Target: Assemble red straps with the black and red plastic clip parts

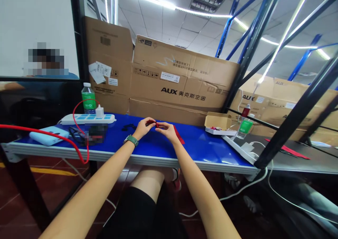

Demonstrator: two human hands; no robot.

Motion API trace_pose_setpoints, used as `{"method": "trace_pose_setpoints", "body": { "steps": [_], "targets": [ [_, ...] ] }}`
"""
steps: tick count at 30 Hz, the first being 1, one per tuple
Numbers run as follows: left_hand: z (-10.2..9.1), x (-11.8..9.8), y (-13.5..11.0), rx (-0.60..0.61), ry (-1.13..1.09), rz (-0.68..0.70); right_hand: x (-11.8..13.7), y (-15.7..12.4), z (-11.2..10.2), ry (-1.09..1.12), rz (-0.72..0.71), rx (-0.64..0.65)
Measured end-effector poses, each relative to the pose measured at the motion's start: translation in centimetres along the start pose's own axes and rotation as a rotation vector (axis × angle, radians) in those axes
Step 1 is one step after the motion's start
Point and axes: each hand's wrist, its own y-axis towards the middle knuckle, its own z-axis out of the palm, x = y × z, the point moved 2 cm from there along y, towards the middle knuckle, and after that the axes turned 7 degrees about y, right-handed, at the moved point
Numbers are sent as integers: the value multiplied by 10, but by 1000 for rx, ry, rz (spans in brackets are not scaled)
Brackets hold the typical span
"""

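Over the blue tabletop [196, 140], left fingers [149, 122] and right fingers [161, 125] closed, pinching a red strap [179, 134]

Bright ceiling strip lights [174, 9], warped edges

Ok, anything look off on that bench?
The red cable looks untidy: it runs across the pale blue power bank, droops over the front edge of the blue bench, then loops back up towards the white power strip.
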Motion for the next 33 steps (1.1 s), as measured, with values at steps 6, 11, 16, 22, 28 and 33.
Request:
{"method": "trace_pose_setpoints", "body": {
  "steps": [6, 11, 16, 22, 28, 33],
  "targets": [
    [3, 8, 1, 63, -16, -21, -9, 3, -5, -179, -36, -119],
    [3, 10, 1, 51, -5, -26, 1, -2, -1, -258, -114, -121],
    [3, 10, 1, 58, -6, -37, 2, -2, -2, -257, -75, -124],
    [3, 8, 0, 54, -9, -50, 0, -2, -1, -135, -53, -72],
    [4, 4, -1, 89, -11, -63, -5, 0, -4, -144, -9, -98],
    [4, 1, -3, 97, -55, -65, -4, 0, -5, -225, -46, -136]
  ]
}}
